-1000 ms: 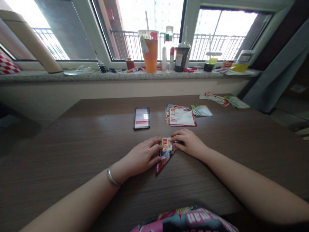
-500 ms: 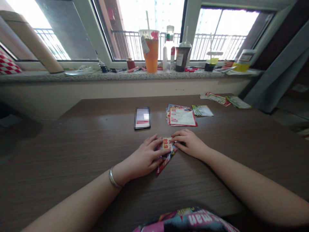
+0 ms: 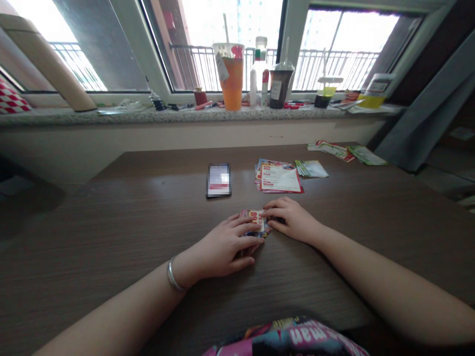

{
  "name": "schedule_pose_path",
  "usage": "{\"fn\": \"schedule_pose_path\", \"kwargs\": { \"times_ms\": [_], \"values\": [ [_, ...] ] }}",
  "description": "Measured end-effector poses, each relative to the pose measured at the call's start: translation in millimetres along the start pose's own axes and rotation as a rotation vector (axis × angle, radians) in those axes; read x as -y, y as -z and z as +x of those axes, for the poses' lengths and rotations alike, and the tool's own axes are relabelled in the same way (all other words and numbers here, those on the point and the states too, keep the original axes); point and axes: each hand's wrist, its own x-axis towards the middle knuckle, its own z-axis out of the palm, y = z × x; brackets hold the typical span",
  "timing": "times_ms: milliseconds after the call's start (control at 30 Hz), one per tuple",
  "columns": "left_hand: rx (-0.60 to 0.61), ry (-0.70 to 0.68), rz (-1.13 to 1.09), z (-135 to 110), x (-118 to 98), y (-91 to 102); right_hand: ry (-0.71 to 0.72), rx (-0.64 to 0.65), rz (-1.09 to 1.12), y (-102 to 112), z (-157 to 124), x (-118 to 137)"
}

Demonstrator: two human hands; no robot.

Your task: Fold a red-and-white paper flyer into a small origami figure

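Note:
A small folded colourful leaflet (image 3: 255, 218) lies on the brown wooden table (image 3: 111, 237) in front of me. My left hand (image 3: 222, 247), with a silver bangle on the wrist, lies flat over its lower part, fingers stretched out and pressing it down. My right hand (image 3: 293, 220) rests on the leaflet's right edge, fingertips pressed on its top corner. Most of the leaflet is hidden under my left hand.
A phone (image 3: 218, 180) lies beyond the hands, with a stack of flyers (image 3: 279, 178) and more leaflets (image 3: 310, 168) to its right. The stone windowsill (image 3: 148, 116) carries an orange cup (image 3: 231, 74), bottles and a dark drink cup (image 3: 278, 86). A grey curtain (image 3: 426, 113) hangs at right.
My left hand has slid to the right over the leaflet, covering its pointed lower end. The right hand has stayed at the leaflet's upper right corner.

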Motion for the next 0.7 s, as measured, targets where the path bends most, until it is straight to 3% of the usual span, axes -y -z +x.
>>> {"fn": "schedule_pose_path", "kwargs": {
  "times_ms": [700],
  "values": [
    [-0.056,0.059,0.202,-4,16,-13.1,-0.034,0.033,-0.010,1,-7,2]
  ]
}}
